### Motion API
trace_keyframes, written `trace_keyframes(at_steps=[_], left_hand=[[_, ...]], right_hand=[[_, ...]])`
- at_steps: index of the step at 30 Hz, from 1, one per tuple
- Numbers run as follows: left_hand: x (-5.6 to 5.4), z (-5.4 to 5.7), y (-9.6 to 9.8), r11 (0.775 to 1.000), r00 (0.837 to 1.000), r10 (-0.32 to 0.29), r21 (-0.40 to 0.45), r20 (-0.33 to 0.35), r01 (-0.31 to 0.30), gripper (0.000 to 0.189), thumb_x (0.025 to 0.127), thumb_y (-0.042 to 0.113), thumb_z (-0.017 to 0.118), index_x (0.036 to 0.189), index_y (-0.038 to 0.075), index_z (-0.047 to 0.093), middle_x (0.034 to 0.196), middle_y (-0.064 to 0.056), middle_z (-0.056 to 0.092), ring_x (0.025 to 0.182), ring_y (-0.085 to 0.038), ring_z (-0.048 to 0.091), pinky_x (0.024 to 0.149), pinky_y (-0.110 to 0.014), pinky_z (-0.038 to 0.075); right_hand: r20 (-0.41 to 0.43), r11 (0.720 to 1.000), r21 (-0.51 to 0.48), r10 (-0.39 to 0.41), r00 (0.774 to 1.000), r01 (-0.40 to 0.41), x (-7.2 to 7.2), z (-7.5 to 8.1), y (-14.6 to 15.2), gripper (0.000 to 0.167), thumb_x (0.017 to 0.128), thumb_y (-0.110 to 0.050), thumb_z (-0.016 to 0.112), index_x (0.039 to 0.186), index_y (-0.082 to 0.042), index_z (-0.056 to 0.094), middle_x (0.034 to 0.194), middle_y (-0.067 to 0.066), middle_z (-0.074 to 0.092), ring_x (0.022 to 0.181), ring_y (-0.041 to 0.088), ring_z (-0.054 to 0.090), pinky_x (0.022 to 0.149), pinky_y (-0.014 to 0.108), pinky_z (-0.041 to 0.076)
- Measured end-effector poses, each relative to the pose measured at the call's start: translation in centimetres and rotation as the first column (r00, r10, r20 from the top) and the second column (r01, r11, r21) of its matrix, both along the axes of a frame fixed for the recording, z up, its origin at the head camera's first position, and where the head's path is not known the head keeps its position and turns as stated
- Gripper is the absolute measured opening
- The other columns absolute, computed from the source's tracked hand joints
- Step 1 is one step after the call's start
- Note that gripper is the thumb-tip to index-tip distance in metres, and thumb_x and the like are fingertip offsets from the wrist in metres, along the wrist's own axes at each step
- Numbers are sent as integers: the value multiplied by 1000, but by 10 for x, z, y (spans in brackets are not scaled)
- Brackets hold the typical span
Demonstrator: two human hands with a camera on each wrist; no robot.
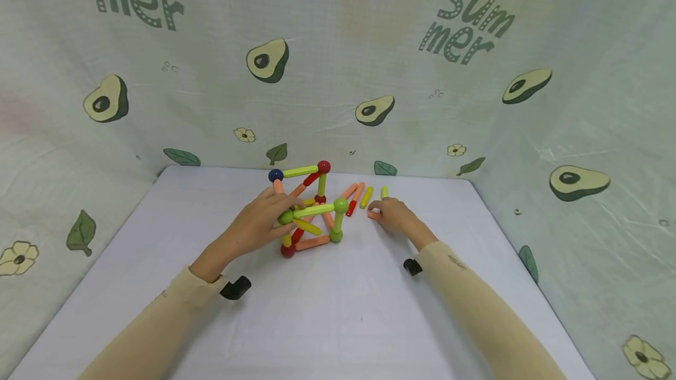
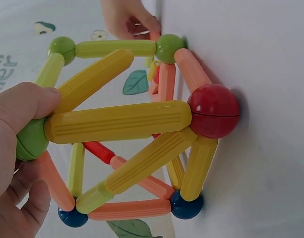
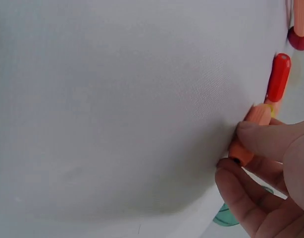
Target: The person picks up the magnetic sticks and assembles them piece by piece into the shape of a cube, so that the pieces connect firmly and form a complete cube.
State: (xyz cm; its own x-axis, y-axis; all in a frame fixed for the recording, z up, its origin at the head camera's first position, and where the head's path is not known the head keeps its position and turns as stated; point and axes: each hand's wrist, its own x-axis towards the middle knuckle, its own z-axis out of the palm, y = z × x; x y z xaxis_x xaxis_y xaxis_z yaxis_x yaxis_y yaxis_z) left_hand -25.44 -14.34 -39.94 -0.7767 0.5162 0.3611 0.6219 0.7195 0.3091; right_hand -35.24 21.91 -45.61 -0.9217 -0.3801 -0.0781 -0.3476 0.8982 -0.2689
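Observation:
A box-like frame of ribbed sticks and balls stands on the table, with a red ball (image 2: 214, 111) at one lower corner and blue balls (image 2: 186, 204) at others. My left hand (image 1: 262, 220) holds its near upper green ball (image 2: 32, 140), thumb on one side and fingers curled on the other. From near that ball a yellow stick (image 2: 95, 82) slants off, its far end seeming loose. To the right of the frame, my right hand (image 1: 395, 216) pinches a salmon stick (image 3: 250, 134) between thumb and fingers, low at the table. Part of that stick is hidden by the thumb.
Beyond and between the hands lie loose sticks: a red stick (image 3: 279, 78), a yellow stick (image 1: 367, 197) and a light green stick (image 1: 384, 192). A white cloth covers the table (image 1: 338, 309). A printed curtain (image 1: 327, 63) hangs behind and at both sides.

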Motion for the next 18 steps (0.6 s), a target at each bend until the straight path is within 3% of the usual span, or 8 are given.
trace_keyframes(at_steps=[5,9,13,18], left_hand=[[0,-1,0,1000,1000,2,-1,-4,-2,44,88,16,89,128,17,70,110,1,71,105,-20,51,80,-32,55],[-1,-2,-1,1000,1000,-6,2,-8,6,45,88,16,89,128,17,69,110,1,71,106,-20,51,80,-32,55],[-2,-3,-1,1000,1000,-12,4,-20,12,44,88,16,89,127,17,69,111,1,71,106,-21,51,80,-33,55],[-2,-2,1,1000,1000,-9,4,-25,9,43,88,17,89,126,17,70,112,1,72,106,-21,50,80,-32,54]], right_hand=[[-41,992,-101,78,996,-82,21,4,-6,23,104,-23,71,119,-6,76,99,7,73,86,20,64,83,40,57],[-85,963,-231,122,989,-138,48,6,-21,17,101,-23,76,110,-9,78,93,0,74,78,14,63,74,31,56],[-141,924,-321,172,975,-209,73,4,-40,11,98,-18,79,108,-12,79,93,-2,76,77,11,65,71,26,56],[-215,903,-358,169,962,-239,87,-3,-67,13,99,-22,78,110,-14,80,97,-2,79,76,9,67,70,23,56]])
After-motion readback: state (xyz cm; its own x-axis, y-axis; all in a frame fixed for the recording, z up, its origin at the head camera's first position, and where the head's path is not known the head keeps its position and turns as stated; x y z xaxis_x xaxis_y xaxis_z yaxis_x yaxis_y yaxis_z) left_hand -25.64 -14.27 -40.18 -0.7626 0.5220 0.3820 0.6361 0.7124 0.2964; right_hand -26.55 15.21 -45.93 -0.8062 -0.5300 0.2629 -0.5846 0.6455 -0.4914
